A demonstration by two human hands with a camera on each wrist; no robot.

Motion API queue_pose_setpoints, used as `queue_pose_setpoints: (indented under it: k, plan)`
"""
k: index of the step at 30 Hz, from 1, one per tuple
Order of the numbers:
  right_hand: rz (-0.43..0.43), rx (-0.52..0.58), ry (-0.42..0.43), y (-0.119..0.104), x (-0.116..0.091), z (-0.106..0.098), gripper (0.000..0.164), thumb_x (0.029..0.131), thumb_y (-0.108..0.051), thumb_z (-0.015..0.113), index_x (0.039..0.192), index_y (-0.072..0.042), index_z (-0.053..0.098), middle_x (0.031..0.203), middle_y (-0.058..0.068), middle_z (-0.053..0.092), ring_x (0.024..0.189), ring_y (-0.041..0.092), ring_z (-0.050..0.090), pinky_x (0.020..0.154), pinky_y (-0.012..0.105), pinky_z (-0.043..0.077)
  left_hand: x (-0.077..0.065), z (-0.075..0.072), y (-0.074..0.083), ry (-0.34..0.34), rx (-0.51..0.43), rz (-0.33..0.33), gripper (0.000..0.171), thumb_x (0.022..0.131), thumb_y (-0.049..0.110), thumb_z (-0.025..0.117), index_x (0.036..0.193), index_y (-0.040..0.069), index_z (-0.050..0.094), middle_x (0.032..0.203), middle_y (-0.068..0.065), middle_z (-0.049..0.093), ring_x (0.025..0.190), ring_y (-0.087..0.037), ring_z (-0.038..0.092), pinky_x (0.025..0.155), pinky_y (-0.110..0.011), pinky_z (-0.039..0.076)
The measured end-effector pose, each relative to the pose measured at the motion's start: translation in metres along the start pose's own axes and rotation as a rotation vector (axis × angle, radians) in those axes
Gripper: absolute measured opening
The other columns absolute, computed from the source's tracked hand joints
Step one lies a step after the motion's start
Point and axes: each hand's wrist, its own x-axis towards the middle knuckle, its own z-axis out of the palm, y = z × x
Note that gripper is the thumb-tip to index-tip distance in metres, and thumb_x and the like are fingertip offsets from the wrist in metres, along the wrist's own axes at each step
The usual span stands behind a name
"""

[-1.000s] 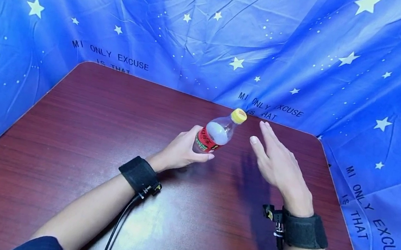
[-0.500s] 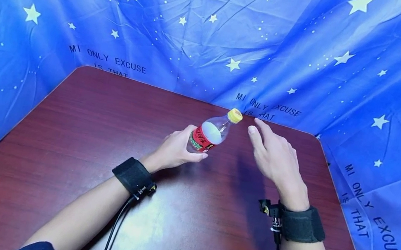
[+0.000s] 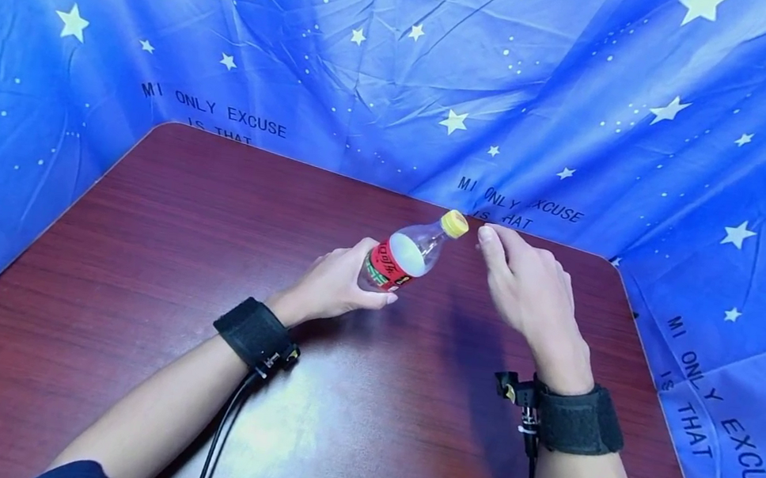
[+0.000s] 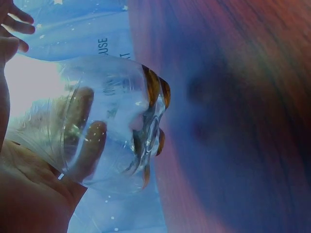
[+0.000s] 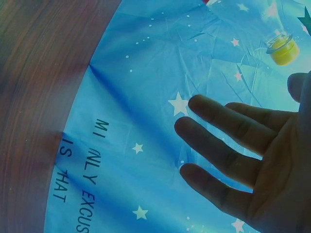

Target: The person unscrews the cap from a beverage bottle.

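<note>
Closest to us, black wristbands (image 3: pixel 255 331) sat at eight and four o'clock from the bottle (image 3: pixel 423 248). Just beyond, there was the left hand (image 3: pixel 328 286), thumb and fingers wrapped round the bottle's lower part! We saw it tilted above the table (image 3: pixel 214 210), neck aimed at two o'clock. It looked empty or nearly so, and we judged it light: thin clear plastic, springy, liable to dent under a hard squeeze, unlikely to shatter, a touch slick where bare. The red label (image 3: pixel 387 263) seemed to us the surest place to grip. Over at three o'clock, the right hand (image 3: pixel 530 297) hung free, fingers apart, just beside the yellow cap (image 3: pixel 455 224). That cap, small and stiff, suited a thumb-and-fingertip pinch on its rim, we reckoned. Farthest off, starry blue cloth (image 3: pixel 371 102) rose behind the table.
</note>
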Motion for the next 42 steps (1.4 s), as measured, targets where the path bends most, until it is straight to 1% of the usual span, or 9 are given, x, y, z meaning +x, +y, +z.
queue_pose_setpoints:
  k: [2,7,14,18,21,25,35,38,42]
  plan:
    - [-0.005,0.008,0.005,-0.001,0.001,0.0,0.05,0.093,-0.055,0.022,0.11,-0.025,0.058,0.089,0.002,0.065,0.091,0.029,0.059,0.067,0.051,0.039,0.0,0.0,0.0,-0.01,0.01,0.004,0.066,0.064,0.065,0.065,0.113,0.023,0.046,0.09,0.014,0.058,0.08,-0.004,0.055,0.066,-0.032,0.044]
    - [-0.022,0.02,0.007,-0.004,0.004,0.0,0.049,0.093,-0.055,0.023,0.101,-0.025,0.061,0.09,-0.001,0.066,0.093,0.028,0.059,0.068,0.051,0.039,0.001,0.0,-0.001,-0.024,0.003,0.009,0.066,0.064,0.063,0.066,0.112,0.022,0.047,0.089,0.013,0.058,0.078,-0.005,0.055,0.066,-0.03,0.044]
    - [-0.024,0.014,0.012,-0.006,0.005,-0.001,0.048,0.094,-0.054,0.023,0.096,-0.025,0.062,0.087,0.0,0.066,0.089,0.029,0.06,0.065,0.051,0.039,0.003,-0.001,0.0,-0.058,-0.003,0.029,0.066,0.065,0.064,0.066,0.112,0.021,0.047,0.089,0.013,0.058,0.079,-0.004,0.055,0.067,-0.029,0.044]
    - [-0.029,-0.002,0.025,-0.008,0.005,-0.001,0.049,0.093,-0.055,0.024,0.088,-0.023,0.06,0.07,0.002,0.059,0.072,0.026,0.057,0.057,0.045,0.038,0.004,-0.001,0.0,-0.064,0.03,0.029,0.068,0.064,0.065,0.065,0.113,0.023,0.047,0.09,0.013,0.057,0.079,-0.004,0.055,0.067,-0.031,0.044]
    - [-0.031,-0.016,0.029,-0.011,0.005,-0.001,0.05,0.093,-0.056,0.023,0.08,-0.021,0.057,0.059,0.002,0.046,0.058,0.022,0.048,0.051,0.039,0.033,0.004,-0.001,0.0,-0.079,0.06,0.027,0.067,0.064,0.064,0.066,0.113,0.024,0.046,0.091,0.014,0.057,0.08,-0.004,0.054,0.067,-0.031,0.043]
    - [-0.034,-0.029,0.034,-0.012,0.005,0.0,0.051,0.092,-0.058,0.023,0.073,-0.02,0.053,0.055,0.002,0.04,0.053,0.021,0.042,0.048,0.036,0.031,0.004,0.0,0.001,-0.098,0.082,0.021,0.067,0.064,0.066,0.065,0.113,0.024,0.047,0.091,0.015,0.056,0.079,-0.004,0.054,0.066,-0.031,0.043]
    - [-0.022,-0.041,0.014,-0.012,0.005,0.003,0.052,0.09,-0.061,0.024,0.076,-0.023,0.056,0.056,0.0,0.044,0.057,0.02,0.045,0.05,0.036,0.032,0.003,-0.002,0.003,-0.121,0.111,0.023,0.068,0.064,0.067,0.063,0.114,0.024,0.046,0.089,0.014,0.056,0.078,-0.005,0.054,0.064,-0.032,0.043]
    - [-0.027,-0.048,0.028,-0.012,0.004,0.004,0.05,0.089,-0.062,0.028,0.078,-0.024,0.059,0.056,-0.002,0.045,0.057,0.018,0.044,0.049,0.035,0.032,0.003,-0.002,0.003,-0.127,0.111,0.028,0.068,0.064,0.067,0.064,0.114,0.024,0.046,0.089,0.014,0.056,0.077,-0.005,0.054,0.064,-0.032,0.043]
    - [-0.052,-0.055,0.041,-0.012,0.003,0.005,0.05,0.089,-0.061,0.032,0.081,-0.022,0.062,0.055,-0.003,0.046,0.055,0.017,0.043,0.048,0.033,0.032,0.003,-0.002,0.002,-0.14,0.121,0.038,0.07,0.064,0.07,0.061,0.114,0.024,0.046,0.089,0.014,0.057,0.076,-0.005,0.054,0.063,-0.031,0.043]
